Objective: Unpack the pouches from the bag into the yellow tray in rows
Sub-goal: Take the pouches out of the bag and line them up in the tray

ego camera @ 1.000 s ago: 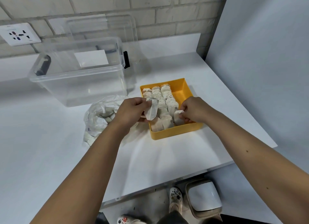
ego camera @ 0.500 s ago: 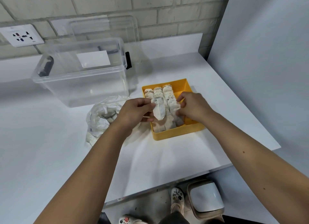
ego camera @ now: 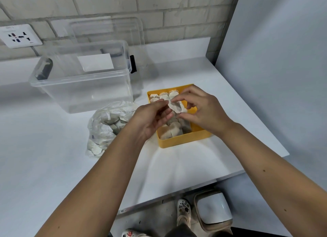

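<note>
The yellow tray [ego camera: 184, 140] sits on the white table and holds several beige pouches in rows [ego camera: 172, 130]. Above it, both hands hold one small pouch [ego camera: 174, 106] between them. My left hand [ego camera: 150, 118] pinches its left edge and my right hand [ego camera: 200, 109] pinches its top and bottom with thumb and fingers. The clear plastic bag [ego camera: 106, 127] with several more pouches lies on the table left of the tray, beside my left forearm. My hands hide the middle of the tray.
A clear storage bin [ego camera: 83, 81] stands behind the bag, its lid [ego camera: 108, 29] leaning on the brick wall. A grey panel [ego camera: 283, 59] rises right of the table. The table's front edge [ego camera: 177, 194] is near; a white bin [ego camera: 212, 210] and shoes are below.
My right hand left the pouch it had set in the tray's near right and rose to take the pouch held by my left hand. Both hands now hold it above the tray.
</note>
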The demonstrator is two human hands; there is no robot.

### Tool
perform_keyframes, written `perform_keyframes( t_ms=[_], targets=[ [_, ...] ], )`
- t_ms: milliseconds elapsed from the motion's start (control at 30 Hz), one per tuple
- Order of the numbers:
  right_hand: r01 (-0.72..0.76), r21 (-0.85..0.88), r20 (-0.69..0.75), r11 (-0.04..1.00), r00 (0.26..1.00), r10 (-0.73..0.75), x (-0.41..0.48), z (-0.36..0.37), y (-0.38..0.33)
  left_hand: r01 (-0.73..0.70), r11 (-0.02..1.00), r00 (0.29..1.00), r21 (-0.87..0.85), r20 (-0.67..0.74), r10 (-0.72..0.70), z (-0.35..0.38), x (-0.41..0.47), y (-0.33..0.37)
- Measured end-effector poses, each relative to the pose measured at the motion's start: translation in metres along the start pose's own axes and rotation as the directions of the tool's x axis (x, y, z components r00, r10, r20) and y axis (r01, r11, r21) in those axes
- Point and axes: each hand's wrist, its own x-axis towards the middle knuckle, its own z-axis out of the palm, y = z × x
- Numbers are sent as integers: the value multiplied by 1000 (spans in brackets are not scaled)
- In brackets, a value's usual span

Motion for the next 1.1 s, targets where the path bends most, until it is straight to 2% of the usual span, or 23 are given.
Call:
perform_keyframes(
  t_ms=[100, 167, 267, 300, 400, 467, 633, 867, 967, 1033, 1100],
  targets=[
    [-13, 54, -91, 998, 996, 18, 0, 0, 0, 6, 996, 999, 91, 32, -9, 1, -2, -3],
    [-113, 79, -83, 990, 989, 120, 0, -2, 5, -23, 978, 999, 209, 28, 18, -2, -3, -5],
    [-354, -34, 56, 935, 933, 355, -1, -5, 22, -83, 953, 995, 290, -26, 95, -12, -5, -5],
    [-394, -94, 122, 914, 907, 404, -1, -5, 26, -98, 946, 992, 310, -43, 117, -15, -6, -4],
    [-413, -205, 305, 887, 834, 459, -1, 0, 28, -154, 904, 980, 398, -58, 192, -21, -7, -2],
    [-402, -266, 376, 876, 794, 478, 1, 4, 26, -193, 864, 968, 464, -53, 245, -23, -9, -4],
    [-398, -360, 421, 844, 738, 528, 5, 17, 30, -221, 808, 955, 547, -48, 293, -28, -11, -11],
    [-498, -253, 342, 829, 756, 558, 2, 28, 37, -254, 802, 938, 540, -65, 340, -40, -16, -3],
    [-477, -179, 209, 860, 836, 507, 8, 26, 29, -296, 797, 914, 527, -85, 396, -54, -26, 9],
    [-418, -59, 142, 906, 895, 422, 18, 28, 12, -323, 769, 885, 552, -113, 453, -71, -33, 21],
    [-362, 110, 141, 926, 928, 346, 29, 40, -11, -336, 665, 833, 667, -119, 540, -91, -37, 33]
  ],
)
